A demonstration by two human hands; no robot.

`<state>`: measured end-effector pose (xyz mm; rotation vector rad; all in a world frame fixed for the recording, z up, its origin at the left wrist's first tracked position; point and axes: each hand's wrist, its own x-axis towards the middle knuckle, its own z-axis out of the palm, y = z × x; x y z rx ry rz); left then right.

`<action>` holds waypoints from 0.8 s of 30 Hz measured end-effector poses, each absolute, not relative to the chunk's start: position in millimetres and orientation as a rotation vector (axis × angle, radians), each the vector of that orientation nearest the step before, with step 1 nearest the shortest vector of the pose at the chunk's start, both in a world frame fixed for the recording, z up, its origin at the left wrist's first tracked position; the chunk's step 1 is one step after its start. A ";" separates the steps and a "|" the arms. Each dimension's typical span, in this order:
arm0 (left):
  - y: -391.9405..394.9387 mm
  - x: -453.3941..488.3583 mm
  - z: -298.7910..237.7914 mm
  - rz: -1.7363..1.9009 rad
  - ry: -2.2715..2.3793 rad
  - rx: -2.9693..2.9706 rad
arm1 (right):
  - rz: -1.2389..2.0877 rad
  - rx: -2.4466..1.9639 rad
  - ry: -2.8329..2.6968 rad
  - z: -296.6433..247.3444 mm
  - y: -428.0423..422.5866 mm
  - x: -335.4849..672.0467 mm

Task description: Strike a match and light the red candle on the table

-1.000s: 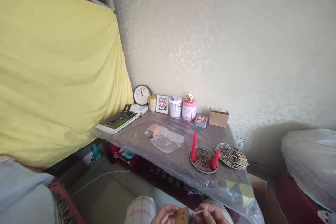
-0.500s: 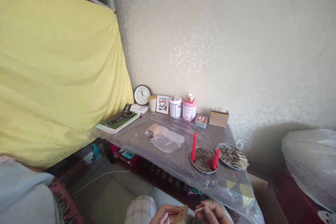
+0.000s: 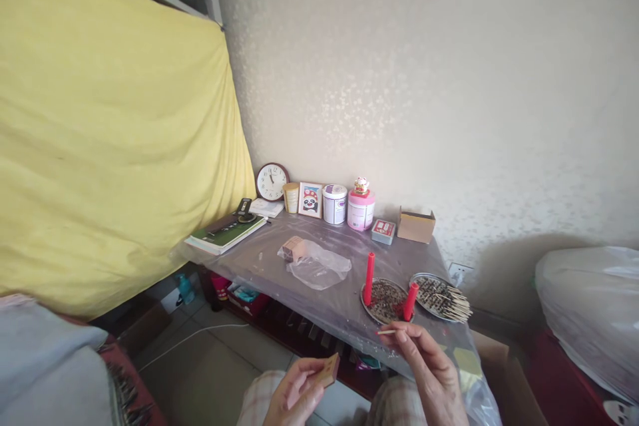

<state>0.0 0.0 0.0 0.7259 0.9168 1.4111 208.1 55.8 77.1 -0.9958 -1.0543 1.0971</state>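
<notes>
My left hand (image 3: 295, 391) is closed around a small tan matchbox (image 3: 328, 371), low in front of the table. Between thumb and fingers of my right hand (image 3: 428, 367) is a single match (image 3: 386, 332), its head pointing left. That hand is by the table's front edge, just below a round metal plate (image 3: 383, 299) with dark residue. Two red candles stand on the plate: a taller upright candle (image 3: 369, 279) and a shorter, leaning candle (image 3: 410, 302). Matchbox and match are well apart. I cannot make out any flame.
Beside the candles, another plate (image 3: 435, 293) holds many used matchsticks (image 3: 456, 306). A clear plastic bag (image 3: 319, 266) with small boxes (image 3: 294, 248) lies mid-table. Along the back are a clock (image 3: 272, 182), canisters (image 3: 334, 204), a tin (image 3: 383, 231) and an open carton (image 3: 416, 225).
Both hands have come up into fuller view and moved apart. The right hand with the match has risen to the right towards the candle plate; the left hand with the matchbox has shifted left.
</notes>
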 end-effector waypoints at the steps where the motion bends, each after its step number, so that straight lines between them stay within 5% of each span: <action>1: 0.6 -1.2 4.4 1.423 0.914 0.727 | 1.080 -0.987 -1.068 79.2 55.3 205.4; 24: 0.5 18.5 69.1 1.515 0.923 0.646 | 0.960 -0.905 -1.180 62.0 34.3 173.1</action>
